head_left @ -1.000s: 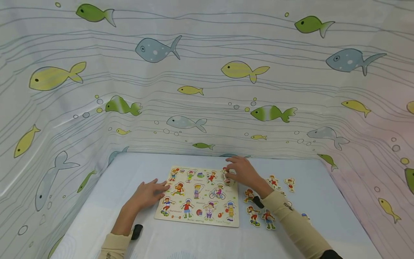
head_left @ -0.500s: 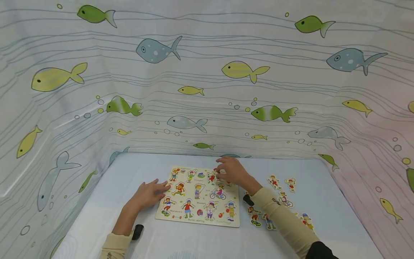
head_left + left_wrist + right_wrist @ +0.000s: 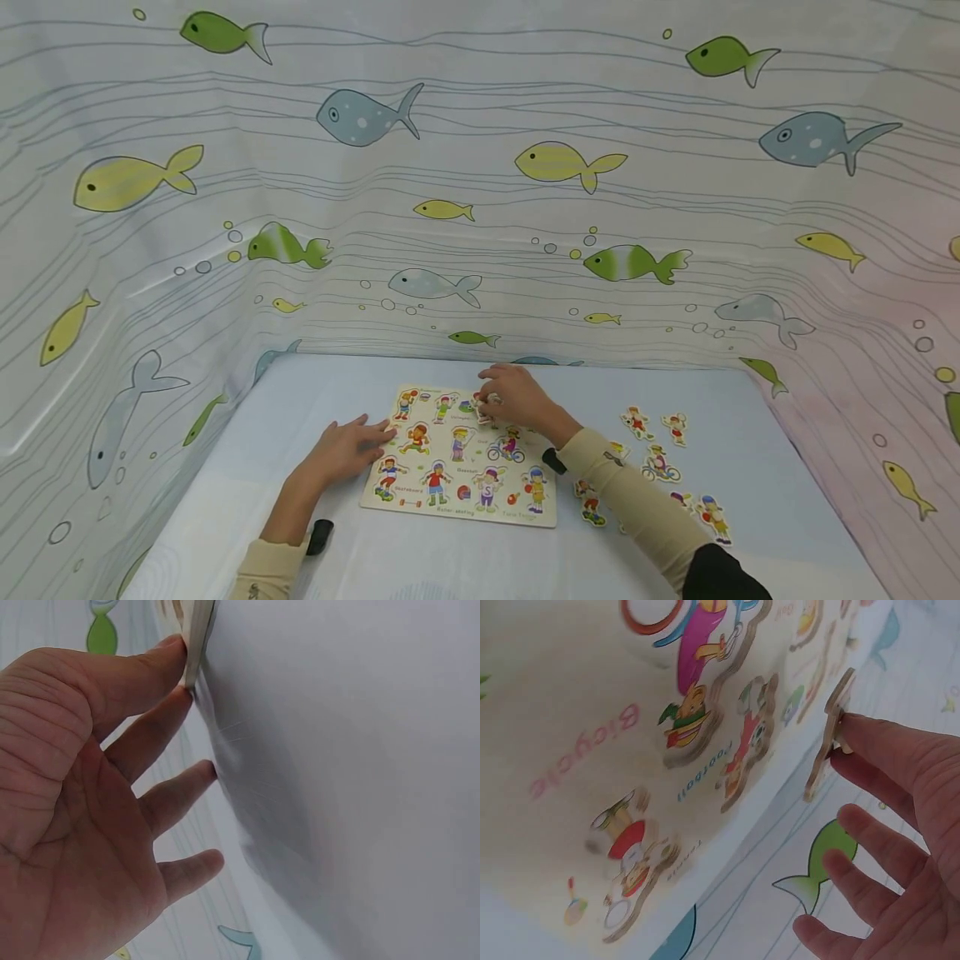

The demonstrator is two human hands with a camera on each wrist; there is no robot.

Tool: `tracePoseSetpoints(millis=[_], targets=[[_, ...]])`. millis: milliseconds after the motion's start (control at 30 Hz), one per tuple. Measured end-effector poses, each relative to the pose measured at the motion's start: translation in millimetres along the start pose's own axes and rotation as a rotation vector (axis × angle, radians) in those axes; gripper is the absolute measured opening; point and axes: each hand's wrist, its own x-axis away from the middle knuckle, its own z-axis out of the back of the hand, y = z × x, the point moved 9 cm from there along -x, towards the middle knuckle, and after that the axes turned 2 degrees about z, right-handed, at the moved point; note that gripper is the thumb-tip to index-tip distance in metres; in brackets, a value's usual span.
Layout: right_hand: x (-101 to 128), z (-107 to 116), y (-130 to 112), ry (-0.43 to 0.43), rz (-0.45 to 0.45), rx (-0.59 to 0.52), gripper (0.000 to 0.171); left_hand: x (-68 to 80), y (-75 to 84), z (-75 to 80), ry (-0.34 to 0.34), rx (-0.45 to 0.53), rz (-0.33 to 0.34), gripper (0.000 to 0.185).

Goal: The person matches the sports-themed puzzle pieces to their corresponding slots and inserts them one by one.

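One piece (image 3: pixel 826 735) pinched in right hand (image 3: pixel 517 400), hovering at board's (image 3: pixel 457 500) 12 o'clock edge; left hand (image 3: pixel 347 446) flat, bracing at 9. Probably needs lining up with its cutout next.

The puzzle board (image 3: pixel 459 454) lies on the table (image 3: pixel 420 558) between the two hands: the fingers (image 3: pixel 375 431) of the left hand (image 3: pixel 347 450) touch its left edge, and the fingers (image 3: pixel 491 392) of the right hand (image 3: pixel 517 398) sit over its far edge, pinching a puzzle piece (image 3: pixel 827 735) held just above the board. Right of those fingers, well apart, loose pieces (image 3: pixel 660 462) lie scattered on the table beside the board's right edge. Beyond both sets of fingertips, the curtain (image 3: pixel 480 208) stands behind the table and wraps round its left and right sides.
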Motion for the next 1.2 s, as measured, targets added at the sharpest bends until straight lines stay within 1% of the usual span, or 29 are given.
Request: tracePoseSetpoints(millis=[267, 533, 767, 933, 1067, 1200], targets=[[-15, -11, -5, -0.042, -0.042, 0.004, 0.014, 0.8, 0.7, 0.7, -0.001, 0.008, 0.001, 0.039], [-26, -17, -8, -0.019, -0.025, -0.001, 0.01, 0.9, 2.2, 1.7, -0.003, 0.011, -0.005, 0.039], [-33, -16, -18, -0.02, -0.003, -0.04, 0.012, 0.4, -0.3, -0.6, -0.007, 0.006, 0.002, 0.04], [-39, -23, -18, -0.037, -0.017, -0.009, 0.015, 0.5, -0.9, -1.0, -0.007, 0.004, 0.008, 0.04], [-43, -29, -18, -0.037, 0.004, 0.021, 0.017, 0.3, -0.9, -0.8, -0.008, 0.003, 0.014, 0.04], [-48, -32, -20, -0.037, 0.012, 0.004, 0.017, 0.3, 0.1, -0.5, -0.008, 0.007, 0.017, 0.039]])
